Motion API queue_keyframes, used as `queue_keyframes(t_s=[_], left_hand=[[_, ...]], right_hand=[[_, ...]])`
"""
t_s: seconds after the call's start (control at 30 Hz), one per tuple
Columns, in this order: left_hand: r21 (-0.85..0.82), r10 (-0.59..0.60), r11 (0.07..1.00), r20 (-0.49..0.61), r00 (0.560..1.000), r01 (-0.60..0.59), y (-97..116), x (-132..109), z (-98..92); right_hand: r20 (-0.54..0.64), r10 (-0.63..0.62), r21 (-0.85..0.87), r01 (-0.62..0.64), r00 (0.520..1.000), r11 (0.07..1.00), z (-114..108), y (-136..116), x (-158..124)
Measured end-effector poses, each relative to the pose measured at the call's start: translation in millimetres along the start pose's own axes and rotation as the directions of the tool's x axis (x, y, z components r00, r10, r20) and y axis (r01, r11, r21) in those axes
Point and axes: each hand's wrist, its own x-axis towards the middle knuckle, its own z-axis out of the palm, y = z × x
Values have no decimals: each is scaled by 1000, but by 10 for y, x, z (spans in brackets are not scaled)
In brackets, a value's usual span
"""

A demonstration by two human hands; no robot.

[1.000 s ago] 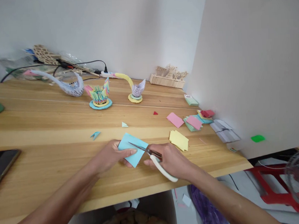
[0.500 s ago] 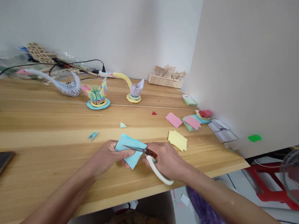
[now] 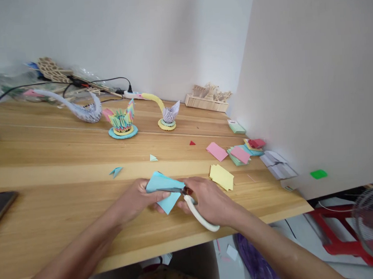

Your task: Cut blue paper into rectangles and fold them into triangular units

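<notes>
Paper [image 3: 160,182], light blue, is between the two hands, above the near part of the desk [image 3: 85,228]; from my remote seat I see the left hand [image 3: 141,197] pinching its left side, thumb on top, other fingers mostly hidden beneath; the right hand [image 3: 210,198], its fingers curled around white-handled scissors [image 3: 200,218], is just beside the paper's right corner; the blades [image 3: 174,190] run leftward across it toward the left thumb; I cannot tell the paper's long axis, or whether the right fingertips touch it.
</notes>
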Motion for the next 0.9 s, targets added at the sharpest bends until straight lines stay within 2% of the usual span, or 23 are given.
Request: queue_keyframes(t_s=[0.2,0.5,0.9], left_hand=[[29,-2,1000,-70,998,4,17,4,-4],[-9,-10,1000,-26,1000,10,13,1,-28],[-29,-85,996,17,996,86,-23,10,20]], right_hand=[[-11,-5,2,5,1000,1000,59,-16,72],[4,69,-58,-69,998,996,61,12,56],[-4,66,73,-65,998,995,156,105,-33]])
